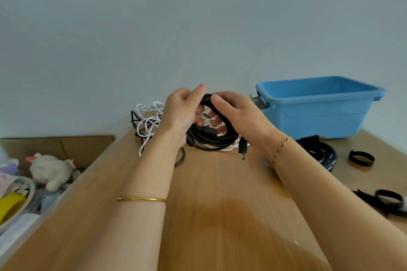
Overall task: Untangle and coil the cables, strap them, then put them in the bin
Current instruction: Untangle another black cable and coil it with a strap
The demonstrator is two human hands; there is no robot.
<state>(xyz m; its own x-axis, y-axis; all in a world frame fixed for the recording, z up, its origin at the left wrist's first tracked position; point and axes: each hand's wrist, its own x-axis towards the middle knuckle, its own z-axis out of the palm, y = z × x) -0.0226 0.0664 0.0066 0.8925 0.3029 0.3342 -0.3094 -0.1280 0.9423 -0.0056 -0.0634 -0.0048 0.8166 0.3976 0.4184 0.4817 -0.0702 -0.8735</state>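
A coiled black cable (211,137) is held up on edge at the far middle of the wooden table (220,204). My left hand (182,110) grips the top of the coil, and my right hand (233,110) grips it from the right side. Its USB plug (242,152) hangs loose onto the table. Behind the coil lies a tangled white cable (148,121) mixed with a thin black one. The blue bin (317,108) stands at the back right, and I see nothing inside it. A dark blue coiled cable (323,153) lies in front of the bin.
Black strap loops lie on the right: one (361,158) near the bin, others (387,201) by the table's right edge. Left of the table an open cardboard box (66,149) holds a plush toy (50,171) and clutter. A wall stands behind.
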